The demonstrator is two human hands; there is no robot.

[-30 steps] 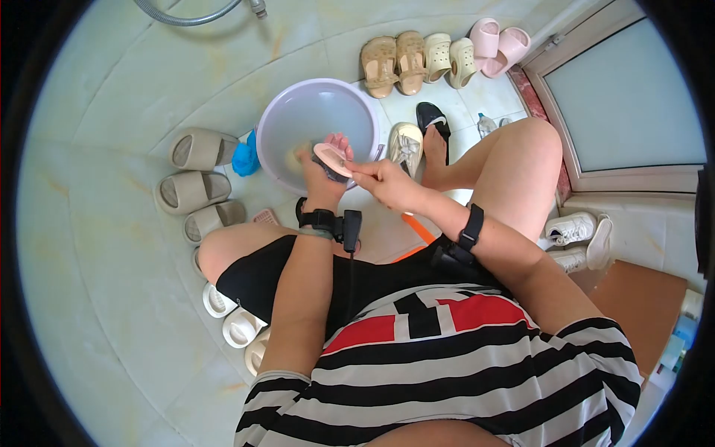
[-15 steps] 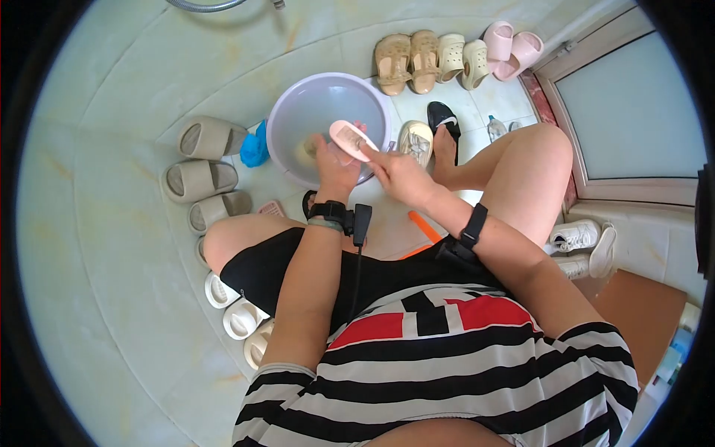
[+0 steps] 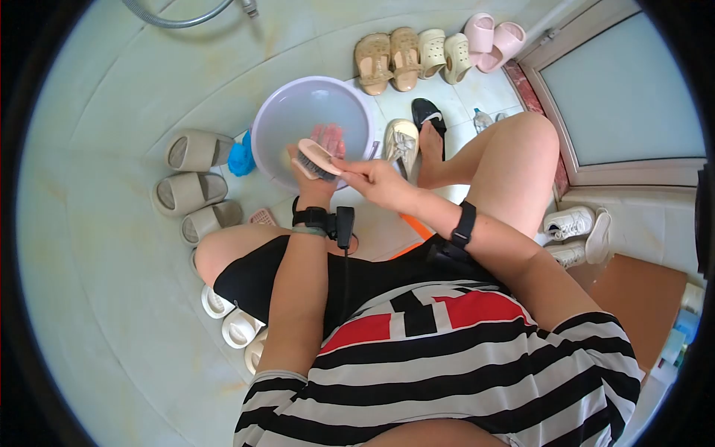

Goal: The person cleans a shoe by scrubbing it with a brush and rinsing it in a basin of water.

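My right hand (image 3: 381, 183) grips the handle of a pink scrub brush (image 3: 320, 155), its dark bristles turned down toward my left palm. Beneath the brush, my left hand (image 3: 314, 188) lies palm up with the fingers stretched out and apart. Both the brush and my left hand are over the near part of a pale lavender basin (image 3: 262, 165) with cloudy water in it. The brush covers the middle of my left palm, and I cannot tell whether the bristles touch the skin.
A cream lace-up shoe (image 3: 402, 141) stands right of the basin, a blue crumpled bag (image 3: 240, 158) left of it. Grey slippers (image 3: 190, 192) line the left wall; tan clogs (image 3: 372, 63) and pink slides (image 3: 506, 45) stand behind. White sneakers (image 3: 570, 223) sit at right.
The brush has turned over, from bristles facing up to bristles facing down over my left palm. The whole view has shifted slightly.
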